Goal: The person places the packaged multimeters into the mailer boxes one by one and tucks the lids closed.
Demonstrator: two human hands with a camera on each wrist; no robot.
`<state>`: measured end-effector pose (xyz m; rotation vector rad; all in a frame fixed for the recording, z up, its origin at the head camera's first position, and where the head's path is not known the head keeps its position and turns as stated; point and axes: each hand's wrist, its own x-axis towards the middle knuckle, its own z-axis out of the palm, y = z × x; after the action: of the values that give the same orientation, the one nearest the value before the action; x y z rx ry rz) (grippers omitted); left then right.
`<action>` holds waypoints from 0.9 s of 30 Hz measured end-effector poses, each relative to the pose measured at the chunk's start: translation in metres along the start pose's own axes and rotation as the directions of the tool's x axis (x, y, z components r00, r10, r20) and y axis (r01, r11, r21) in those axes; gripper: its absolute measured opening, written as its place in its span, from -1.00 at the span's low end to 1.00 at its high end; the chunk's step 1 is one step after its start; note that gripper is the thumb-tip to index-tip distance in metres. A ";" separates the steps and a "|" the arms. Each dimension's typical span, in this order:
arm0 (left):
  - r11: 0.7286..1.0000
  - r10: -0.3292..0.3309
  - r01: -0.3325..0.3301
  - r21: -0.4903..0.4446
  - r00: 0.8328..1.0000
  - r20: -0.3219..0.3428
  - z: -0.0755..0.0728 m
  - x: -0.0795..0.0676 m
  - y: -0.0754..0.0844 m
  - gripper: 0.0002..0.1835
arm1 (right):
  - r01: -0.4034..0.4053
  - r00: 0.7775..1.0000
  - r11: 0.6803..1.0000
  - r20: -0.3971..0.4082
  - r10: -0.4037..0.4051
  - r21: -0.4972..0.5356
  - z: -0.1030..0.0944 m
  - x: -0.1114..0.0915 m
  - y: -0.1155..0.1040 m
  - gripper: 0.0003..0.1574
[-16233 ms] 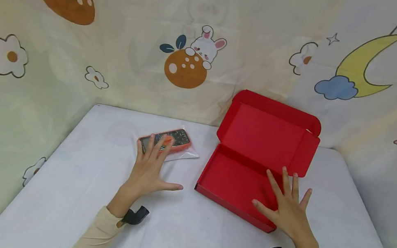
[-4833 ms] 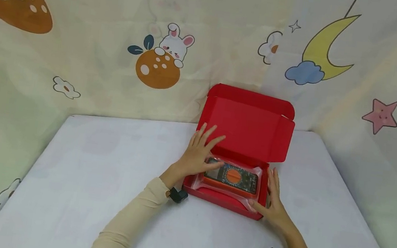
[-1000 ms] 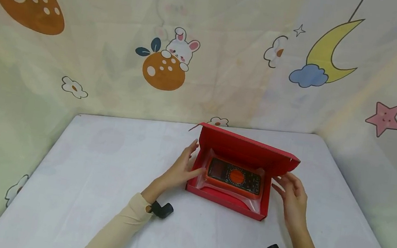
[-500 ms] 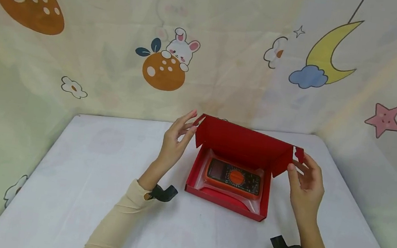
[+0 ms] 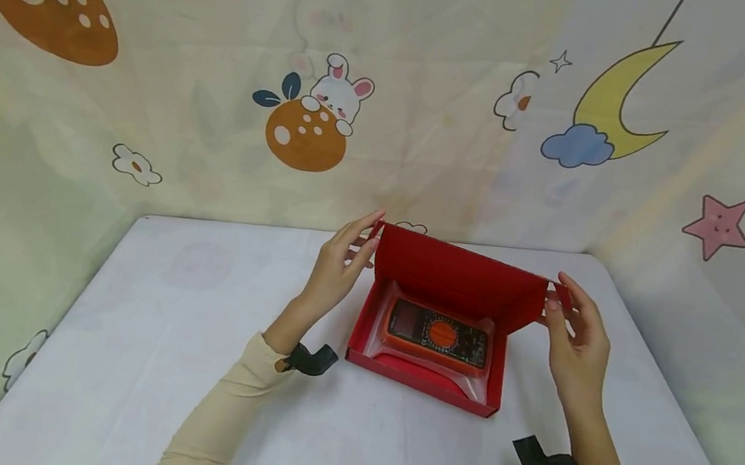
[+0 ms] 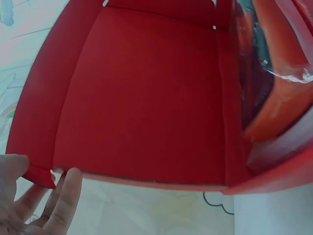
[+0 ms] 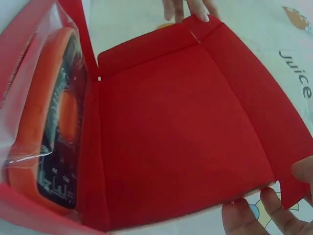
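Note:
An orange and black multimeter (image 5: pixel 440 335) in a clear plastic bag lies inside a red cardboard box (image 5: pixel 420 382) on the table. The box's lid (image 5: pixel 458 274) is raised and leans forward over the back of the tray. At the lid's front left corner, my left hand (image 5: pixel 333 270) pinches the small flap, its thumb on one side and fingers on the other in the left wrist view. My right hand (image 5: pixel 580 343) pinches the matching flap at the right corner. From the right wrist, the lid's inner face (image 7: pixel 181 132) and the multimeter's orange dial (image 7: pixel 67 116) show.
The white-covered table (image 5: pixel 210 306) extends around the box. Behind it hangs a pale cloth wall (image 5: pixel 438 155) with cartoon prints. Each wrist carries a black camera mount, such as the left one (image 5: pixel 313 360).
The bagged multimeter went from the table's left into the box. The lid, upright against the back before, has swung forward. Both hands moved from the box's sides to the lid's front corners.

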<state>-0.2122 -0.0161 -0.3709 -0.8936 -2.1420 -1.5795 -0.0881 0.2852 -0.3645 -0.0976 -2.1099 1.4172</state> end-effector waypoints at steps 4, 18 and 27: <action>1.000 0.009 -0.008 -0.016 0.999 0.047 -0.005 -0.005 0.000 -0.53 | 0.027 0.999 1.000 0.026 -0.027 -0.006 -0.003 -0.005 0.002 -0.50; 0.999 -0.010 0.016 -0.035 0.985 0.174 -0.019 -0.018 0.004 -0.53 | 0.087 0.993 0.996 0.084 -0.088 0.011 -0.012 -0.016 -0.001 -0.51; 0.999 0.039 -0.042 0.021 0.991 0.131 -0.021 -0.023 0.003 -0.66 | 0.100 0.985 0.995 0.140 -0.096 -0.024 -0.016 -0.025 -0.001 -0.57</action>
<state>-0.1957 -0.0417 -0.3759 -1.0530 -2.2103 -1.5113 -0.0589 0.2889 -0.3701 0.0947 -2.2177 1.3678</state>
